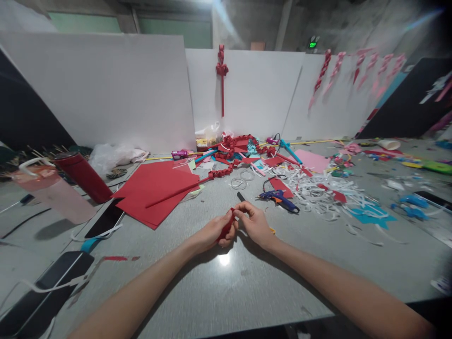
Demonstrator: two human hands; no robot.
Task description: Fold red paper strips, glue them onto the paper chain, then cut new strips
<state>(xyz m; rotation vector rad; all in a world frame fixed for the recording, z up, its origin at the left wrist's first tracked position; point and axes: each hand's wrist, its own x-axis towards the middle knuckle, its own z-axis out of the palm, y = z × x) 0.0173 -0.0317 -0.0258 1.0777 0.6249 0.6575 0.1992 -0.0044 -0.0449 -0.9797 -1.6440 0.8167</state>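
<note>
Near the middle of the grey table, my left hand (216, 231) is closed round a small folded red piece (227, 227). My right hand (254, 223) pinches the upper end of that same piece, its fingertips touching those of my left hand. The lower part of the piece is hidden by my fingers. Just beyond my right hand lies a dark flat strip (240, 196). A blue glue gun (280, 199) rests on the table to the right. Large red sheets (155, 190) lie to the left with a thin red stick (173, 193) across them.
White paper scraps (321, 188) spread at the right. A red bottle (84, 176), a pink cup (54, 190) and dark devices (45, 287) stand or lie at the left. White boards (247, 94) rise behind, hung with red and pink twisted ornaments (222, 70).
</note>
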